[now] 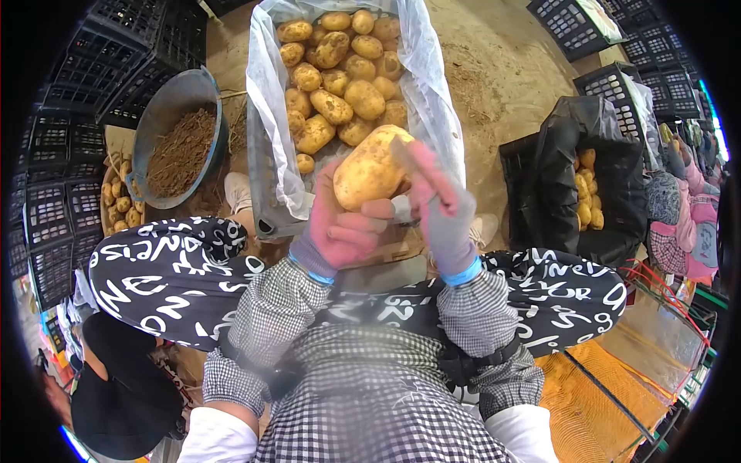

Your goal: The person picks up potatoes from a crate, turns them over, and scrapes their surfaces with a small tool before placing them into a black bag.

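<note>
In front of me, potatoes [332, 108] lie inside a lined crate [264, 174]. To its left stands a tub [218, 116] with soil [181, 154] in it; to its right, a second crate [519, 166] holds more potatoes [590, 189].

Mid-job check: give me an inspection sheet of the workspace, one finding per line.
Surface: floor has loose soil scattered on it.
Job's things: large potato raised over the near end of a lined crate; many potatoes inside, soil-marked.
Clutter: tub of soil at left; black liner at right with more potatoes in it.
Hands: left hand holds the large potato; right hand is at its right side, grip unclear. Both gloved.
Cables: nothing seen that is clearly a cable.
Surroundings: stacked crates at left; people lower left and right.
</note>
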`<state>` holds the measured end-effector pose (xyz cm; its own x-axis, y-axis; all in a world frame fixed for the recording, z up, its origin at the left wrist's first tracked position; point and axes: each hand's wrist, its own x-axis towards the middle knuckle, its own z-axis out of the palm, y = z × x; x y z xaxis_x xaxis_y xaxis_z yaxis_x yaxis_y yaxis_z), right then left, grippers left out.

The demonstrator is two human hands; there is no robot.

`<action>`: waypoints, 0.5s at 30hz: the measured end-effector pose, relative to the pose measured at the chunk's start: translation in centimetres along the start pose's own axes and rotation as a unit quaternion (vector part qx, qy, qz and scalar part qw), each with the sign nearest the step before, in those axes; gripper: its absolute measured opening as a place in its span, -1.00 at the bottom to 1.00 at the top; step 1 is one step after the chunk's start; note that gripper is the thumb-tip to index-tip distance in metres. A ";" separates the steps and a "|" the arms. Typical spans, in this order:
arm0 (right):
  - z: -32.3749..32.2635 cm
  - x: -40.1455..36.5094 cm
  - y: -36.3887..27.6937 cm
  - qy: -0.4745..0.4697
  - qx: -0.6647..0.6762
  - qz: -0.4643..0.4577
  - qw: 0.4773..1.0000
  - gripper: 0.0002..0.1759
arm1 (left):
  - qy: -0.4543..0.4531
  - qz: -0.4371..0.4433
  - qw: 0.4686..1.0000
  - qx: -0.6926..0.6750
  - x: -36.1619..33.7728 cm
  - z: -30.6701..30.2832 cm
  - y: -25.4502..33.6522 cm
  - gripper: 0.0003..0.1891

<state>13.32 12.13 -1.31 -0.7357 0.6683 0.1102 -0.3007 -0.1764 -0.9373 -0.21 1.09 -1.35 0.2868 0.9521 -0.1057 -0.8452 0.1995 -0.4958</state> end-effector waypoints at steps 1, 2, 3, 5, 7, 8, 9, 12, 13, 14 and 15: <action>-0.2 0.2 0.1 0.000 -0.038 -0.024 0.999 -0.60 | 0.005 -0.002 1.000 -0.002 -0.1 -0.1 -0.1 -0.38; -0.3 0.5 0.2 0.001 -0.077 -0.047 0.996 -0.60 | 0.009 -0.006 1.000 -0.002 0.0 -0.2 -0.1 -0.38; -0.5 0.7 0.4 0.004 -0.115 -0.071 0.991 -0.59 | 0.013 -0.011 1.000 -0.003 0.2 -0.3 -0.1 -0.38; -1.3 0.6 0.9 -0.024 -0.214 -0.142 0.966 -0.60 | 0.000 -0.015 1.000 -0.002 0.3 -0.6 0.2 -0.38; -1.7 -0.3 1.3 0.048 -0.129 -0.082 0.987 -0.61 | 0.014 0.001 1.000 0.012 0.1 -0.3 0.1 -0.39; -1.9 -0.4 1.3 0.082 -0.121 -0.058 0.988 -0.61 | 0.033 0.016 0.999 0.024 0.0 0.1 0.0 -0.39; -1.9 -0.3 1.2 0.117 -0.111 -0.034 0.986 -0.61 | 0.052 0.030 0.998 0.036 0.0 0.3 -0.2 -0.39; -2.0 0.9 0.4 0.110 -0.286 -0.078 0.949 -0.57 | 0.075 0.037 0.993 0.080 0.0 0.5 0.0 -0.35; -1.4 0.7 0.2 0.086 -0.316 -0.083 0.941 -0.54 | 0.090 0.032 0.989 0.116 0.1 0.4 -0.1 -0.34; -1.1 0.5 0.4 0.072 -0.297 -0.055 0.951 -0.52 | 0.106 0.027 0.982 0.152 0.1 0.2 -0.2 -0.33; -0.7 0.4 0.5 0.059 -0.279 -0.026 0.958 -0.49 | 0.123 0.023 0.974 0.187 0.0 -0.2 -0.4 -0.32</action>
<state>13.32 12.80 -1.95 -0.6453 0.7480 0.1553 0.0592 0.2516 -0.9660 0.17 0.96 -1.30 0.3046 0.8874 -0.3460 -0.9519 0.2714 -0.1420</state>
